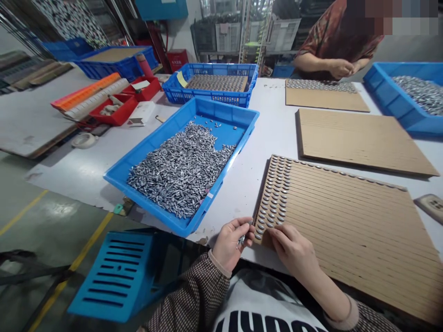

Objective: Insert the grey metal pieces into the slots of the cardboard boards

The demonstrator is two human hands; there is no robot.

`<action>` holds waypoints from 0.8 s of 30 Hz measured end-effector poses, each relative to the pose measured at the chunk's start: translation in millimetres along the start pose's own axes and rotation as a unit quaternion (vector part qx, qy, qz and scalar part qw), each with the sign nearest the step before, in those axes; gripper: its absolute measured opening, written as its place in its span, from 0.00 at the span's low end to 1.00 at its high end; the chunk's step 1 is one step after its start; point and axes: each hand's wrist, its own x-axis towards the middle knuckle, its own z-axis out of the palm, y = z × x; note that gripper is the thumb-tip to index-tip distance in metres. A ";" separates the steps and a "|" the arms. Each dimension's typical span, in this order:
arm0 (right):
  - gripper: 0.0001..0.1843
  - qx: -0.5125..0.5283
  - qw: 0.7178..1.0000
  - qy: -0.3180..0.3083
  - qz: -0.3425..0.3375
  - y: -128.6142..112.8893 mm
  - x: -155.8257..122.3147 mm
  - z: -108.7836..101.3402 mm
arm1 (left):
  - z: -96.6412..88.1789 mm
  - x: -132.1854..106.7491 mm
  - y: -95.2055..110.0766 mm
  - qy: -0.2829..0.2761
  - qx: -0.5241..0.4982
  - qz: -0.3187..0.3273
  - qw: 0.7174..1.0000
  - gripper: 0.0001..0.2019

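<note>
My left hand [233,240] is curled around several small silver metal pieces [241,239], just beside the near left corner of a slotted cardboard board [346,221]. Over that corner, my right hand [294,249] has thumb and forefinger pinched together on the board, with a silver piece at the fingertips. Pointed-oval silver pieces [273,193] stand in the slots in columns along the board's left side, and a row of them follows its far edge. To the left, a blue tray [238,115] contains a large heap of the same loose pieces [180,166].
Beyond lie a plain cardboard board [360,138] and another partly filled board [325,99], where a co-worker's hands [341,68] are. A second blue tray [384,92] stands right, a blue basket [207,97] behind. Red bins [119,113] sit left; a blue stool [110,276] stands below.
</note>
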 end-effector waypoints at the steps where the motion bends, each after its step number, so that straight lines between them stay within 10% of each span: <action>1: 0.11 0.025 1.000 0.005 0.010 -2.1 1.8 -2.0 | -0.4 -0.2 -0.9 0.000 0.010 0.001 1.000 0.14; 9: 0.12 0.244 0.969 -0.020 0.006 -24.4 26.4 -12.7 | 3.9 -3.6 -5.8 -0.029 0.073 -0.004 0.997 0.15; 24: 0.07 0.130 0.988 0.050 0.063 10.9 -16.8 -14.4 | -9.0 8.7 23.9 0.091 -0.112 0.013 0.989 0.09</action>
